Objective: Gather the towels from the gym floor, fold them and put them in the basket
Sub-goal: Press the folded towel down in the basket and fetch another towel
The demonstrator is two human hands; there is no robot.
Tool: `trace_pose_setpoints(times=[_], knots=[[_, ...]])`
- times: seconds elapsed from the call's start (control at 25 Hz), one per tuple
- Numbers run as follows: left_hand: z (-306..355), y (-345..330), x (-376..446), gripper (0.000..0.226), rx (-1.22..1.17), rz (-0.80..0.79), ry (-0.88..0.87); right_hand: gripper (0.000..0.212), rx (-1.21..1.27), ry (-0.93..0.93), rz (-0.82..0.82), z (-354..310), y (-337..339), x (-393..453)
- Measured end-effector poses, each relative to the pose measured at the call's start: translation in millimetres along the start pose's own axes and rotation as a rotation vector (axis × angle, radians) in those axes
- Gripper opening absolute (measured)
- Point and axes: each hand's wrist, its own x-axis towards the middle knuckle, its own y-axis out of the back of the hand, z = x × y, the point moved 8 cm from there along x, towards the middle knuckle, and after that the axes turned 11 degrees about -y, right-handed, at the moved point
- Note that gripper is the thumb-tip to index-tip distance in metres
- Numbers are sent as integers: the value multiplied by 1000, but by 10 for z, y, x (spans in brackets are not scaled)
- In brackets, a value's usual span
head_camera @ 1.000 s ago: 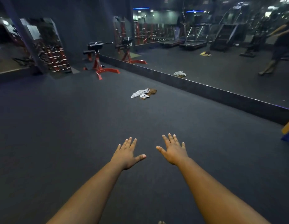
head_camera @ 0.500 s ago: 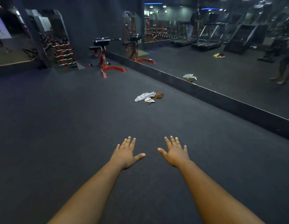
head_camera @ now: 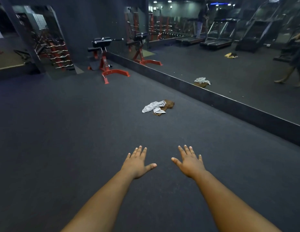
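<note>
A crumpled grey-white towel (head_camera: 153,107) lies on the dark gym floor ahead, overlapping a brown towel (head_camera: 168,104) at its right. Both are well beyond my hands. My left hand (head_camera: 137,163) and my right hand (head_camera: 189,162) are stretched out in front of me, palms down, fingers straight and spread, holding nothing. The wall mirror shows the reflection of the same towel pair (head_camera: 202,81) and a yellow and dark towel heap (head_camera: 231,55) farther off. No basket is in view.
A long wall mirror with a dark base ledge (head_camera: 229,104) runs along the right. A red and black exercise bench (head_camera: 106,59) stands at the far end. A rack of bars (head_camera: 59,54) is at the back left. Treadmills and a walking person's legs appear in the mirror.
The view has advanced toward the towels, which now look larger and nearer. My hands keep the same outstretched, spread pose.
</note>
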Motion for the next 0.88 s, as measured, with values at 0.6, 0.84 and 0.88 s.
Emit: trace_pose_setpoints(times=[0.6, 0.84, 0.88], knots=[[-641, 1135, 3662, 124, -3, -34, 21, 81, 34, 20, -60, -567, 1110, 3743], [-937, 1545, 5053, 132, -59, -18, 5, 82, 7, 23, -75, -867, 1558, 5175], [-1046, 1592, 5308, 132, -65, -24, 7, 82, 2, 15, -78, -935, 1590, 5432]])
